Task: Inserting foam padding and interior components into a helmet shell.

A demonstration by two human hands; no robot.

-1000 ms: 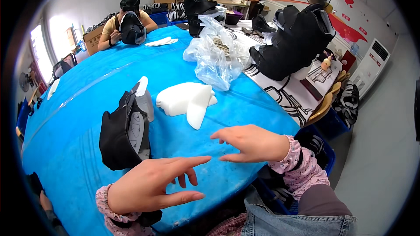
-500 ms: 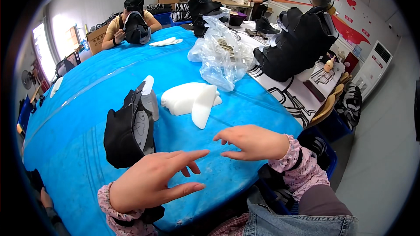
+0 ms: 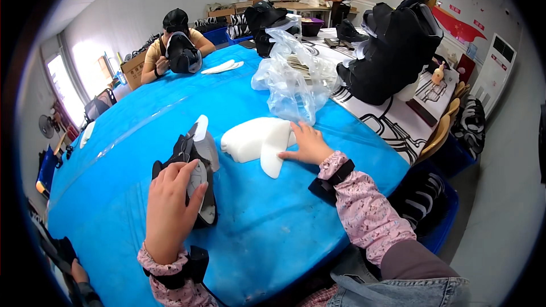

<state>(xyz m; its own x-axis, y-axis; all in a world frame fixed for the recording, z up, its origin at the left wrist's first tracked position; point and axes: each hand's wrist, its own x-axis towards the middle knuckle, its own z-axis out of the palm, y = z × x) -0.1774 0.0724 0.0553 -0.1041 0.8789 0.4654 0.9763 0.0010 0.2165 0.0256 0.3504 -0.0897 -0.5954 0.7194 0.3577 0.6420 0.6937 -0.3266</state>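
My left hand (image 3: 170,207) lies over the near end of a black shoe upper (image 3: 185,146), its fingers bent over the side and thumb at the pale opening. A pale grey tongue-like flap rises at the shoe's far end. My right hand (image 3: 308,145) has its fingers and thumb apart at the edge of a white insole-shaped piece (image 3: 272,162), touching it. That piece leans against a stack of similar white pieces (image 3: 250,136). The hand hides part of the shoe.
A blue cover (image 3: 131,193) spreads over the table. Behind the stack sits a clear plastic bag (image 3: 293,91) of flat pieces. Tall black boots (image 3: 392,51) stand at right. Across the table a person (image 3: 176,40) handles a black shoe. Blue bins (image 3: 438,216) hold shoes beside the table.
My left hand has moved from above the table onto the black shoe upper. My right hand has reached forward to the white pieces. The view has shifted slightly.
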